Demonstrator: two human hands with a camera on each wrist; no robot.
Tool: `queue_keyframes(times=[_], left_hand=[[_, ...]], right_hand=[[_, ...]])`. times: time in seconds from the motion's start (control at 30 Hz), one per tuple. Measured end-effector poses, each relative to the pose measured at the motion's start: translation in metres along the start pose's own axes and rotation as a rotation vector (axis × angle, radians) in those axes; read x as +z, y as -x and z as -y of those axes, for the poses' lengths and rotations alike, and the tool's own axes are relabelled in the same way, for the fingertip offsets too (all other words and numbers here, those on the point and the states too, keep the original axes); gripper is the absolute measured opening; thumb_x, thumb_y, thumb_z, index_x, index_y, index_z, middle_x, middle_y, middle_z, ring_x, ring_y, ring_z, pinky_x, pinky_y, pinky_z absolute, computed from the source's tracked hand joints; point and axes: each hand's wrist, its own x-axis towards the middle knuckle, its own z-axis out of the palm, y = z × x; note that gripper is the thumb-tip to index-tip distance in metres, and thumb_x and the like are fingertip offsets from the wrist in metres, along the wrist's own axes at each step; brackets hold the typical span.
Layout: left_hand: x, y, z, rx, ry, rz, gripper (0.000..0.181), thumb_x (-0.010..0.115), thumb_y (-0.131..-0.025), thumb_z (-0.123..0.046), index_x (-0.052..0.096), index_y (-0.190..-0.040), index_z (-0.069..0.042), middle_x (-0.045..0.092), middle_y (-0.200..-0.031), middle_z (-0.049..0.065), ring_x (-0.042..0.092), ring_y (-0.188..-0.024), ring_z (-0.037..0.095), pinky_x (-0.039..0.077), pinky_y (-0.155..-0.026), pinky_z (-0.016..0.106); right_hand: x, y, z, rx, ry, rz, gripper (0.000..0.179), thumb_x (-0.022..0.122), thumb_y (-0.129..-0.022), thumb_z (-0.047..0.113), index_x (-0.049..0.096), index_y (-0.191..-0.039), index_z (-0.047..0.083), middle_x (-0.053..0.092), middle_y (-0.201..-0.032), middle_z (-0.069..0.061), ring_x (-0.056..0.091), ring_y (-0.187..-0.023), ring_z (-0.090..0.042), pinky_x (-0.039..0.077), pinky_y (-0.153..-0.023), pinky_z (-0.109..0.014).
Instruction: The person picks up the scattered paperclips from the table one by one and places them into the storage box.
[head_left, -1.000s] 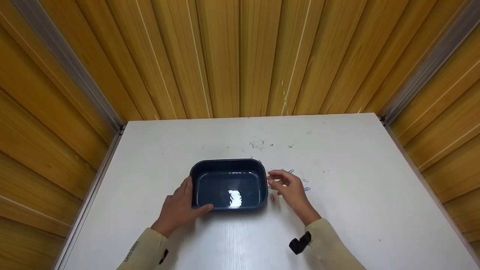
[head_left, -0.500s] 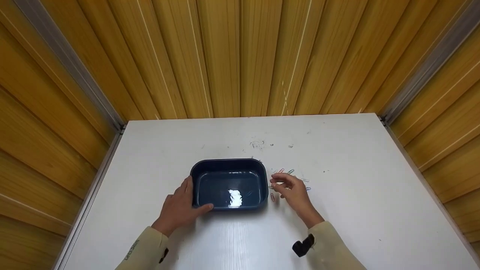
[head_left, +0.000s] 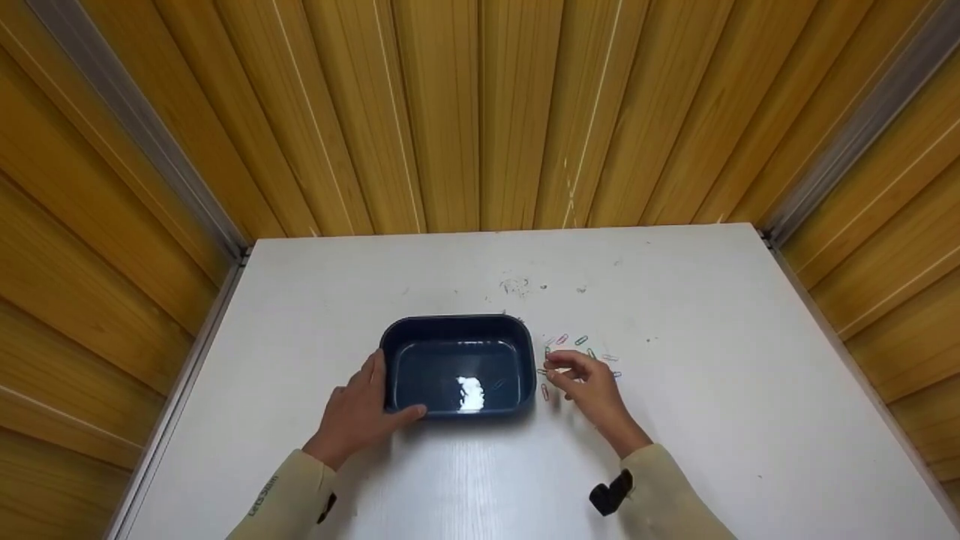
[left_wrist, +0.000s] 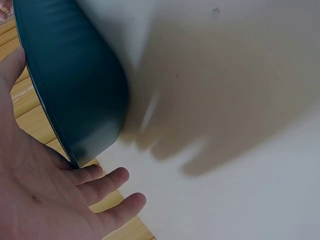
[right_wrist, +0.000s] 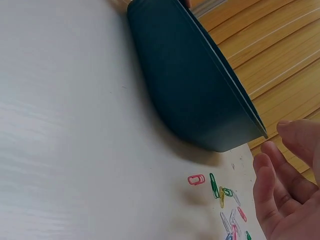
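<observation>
A dark blue rectangular container point(head_left: 450, 328) stands mid-table in the head view, with one small clip point(head_left: 498, 385) on its floor. My left hand point(head_left: 356, 405) spans its near left corner, thumb along the front rim and fingers against the left side. In the left wrist view that hand's point(left_wrist: 45, 195) outer fingers reach past the wall, extended. Just right of the container, my right hand point(head_left: 591, 381) hovers over colored paper clips, thumb and bent fingers apart with nothing between them. The right wrist view shows a red paper clip point(right_wrist: 196, 179), a green one point(right_wrist: 214, 185) and a yellow one point(right_wrist: 222, 197).
More paper clips lie around the right hand, among them a pink one point(head_left: 562, 339), a green one point(head_left: 581, 340) and a white one point(head_left: 609, 358). Dark scuffs point(head_left: 515, 286) mark the white table point(head_left: 300, 300). Wood-patterned walls point(head_left: 450, 112) enclose the table's back and sides.
My right hand has drawn back from the container's right rim, slightly rightward, uncovering more paper clips beneath and behind it. The left hand and the container have stayed in place.
</observation>
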Motion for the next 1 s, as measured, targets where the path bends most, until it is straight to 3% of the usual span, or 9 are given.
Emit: queue_keyframes(times=[0.23, 0.77, 1.0], left_hand=[[-0.003, -0.002, -0.001, 0.009, -0.006, -0.005, 0.117, 0.06, -0.077, -0.074, 0.012, -0.154, -0.001, 0.025, -0.16, 0.014, 0.038, -0.139, 0.033, 0.037, -0.102, 0.059], [0.0, -0.003, 0.0, 0.01, -0.023, -0.024, 0.117, 0.06, -0.076, -0.075, 0.015, -0.154, -0.001, 0.027, -0.159, 0.014, 0.045, -0.134, 0.033, 0.042, -0.096, 0.056], [0.002, -0.001, 0.001, -0.008, -0.003, -0.009, 0.118, 0.061, -0.075, -0.075, 0.013, -0.155, -0.003, 0.025, -0.16, 0.013, 0.041, -0.138, 0.032, 0.04, -0.1, 0.057]], right_hand=[[0.003, -0.015, -0.039, 0.014, 0.006, -0.03, 0.031, 0.073, -0.084, 0.009, 0.069, -0.115, 0.008, 0.072, -0.109, -0.007, 0.063, -0.086, -0.015, 0.051, -0.06, -0.024], [0.004, -0.012, -0.056, 0.051, 0.052, -0.004, 0.029, 0.073, -0.083, 0.007, 0.072, -0.111, 0.015, 0.071, -0.109, -0.004, 0.063, -0.079, -0.014, 0.05, -0.057, -0.023], [0.008, -0.011, -0.061, 0.026, 0.072, 0.005, 0.032, 0.072, -0.081, 0.001, 0.071, -0.111, 0.012, 0.07, -0.111, -0.007, 0.063, -0.082, -0.014, 0.051, -0.064, -0.02]])
